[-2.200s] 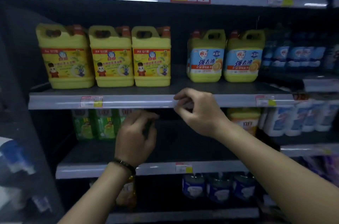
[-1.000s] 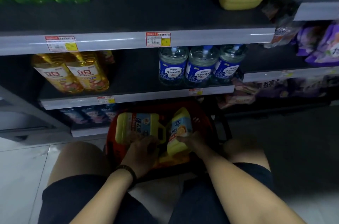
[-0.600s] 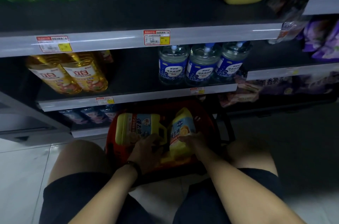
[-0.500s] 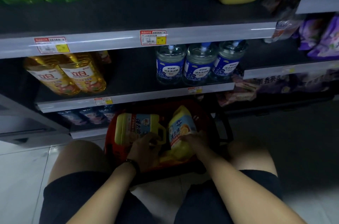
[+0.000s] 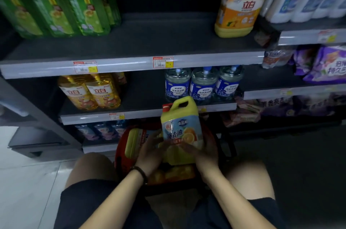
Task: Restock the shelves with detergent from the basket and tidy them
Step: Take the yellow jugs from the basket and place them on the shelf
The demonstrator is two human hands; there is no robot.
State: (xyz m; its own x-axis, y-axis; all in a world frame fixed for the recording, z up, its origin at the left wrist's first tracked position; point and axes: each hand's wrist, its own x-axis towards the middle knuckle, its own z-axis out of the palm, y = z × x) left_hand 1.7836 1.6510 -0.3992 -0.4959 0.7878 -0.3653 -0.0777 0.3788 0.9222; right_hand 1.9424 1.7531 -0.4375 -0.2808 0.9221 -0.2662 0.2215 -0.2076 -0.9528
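Jug (image 5: 180, 129) held upright just above the basket (image 5: 118, 153), left hand (image 5: 151, 153) and right hand (image 5: 203, 152) gripping its lower sides. A second jug (image 5: 133, 141) lay inside; the shelf (image 5: 159, 41) above was half bare, so restocking looked far from finished.

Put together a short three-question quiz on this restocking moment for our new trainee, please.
1. True or false: the left hand alone holds the yellow plastic detergent jug with the blue label.
2. How many clear round bottles with blue labels stand on the dark shelf behind that jug? A) two B) three C) five
3. What else lies in the red plastic basket?

Key: 1. False, the right hand grips it too. 2. B. 3. A second yellow detergent jug.
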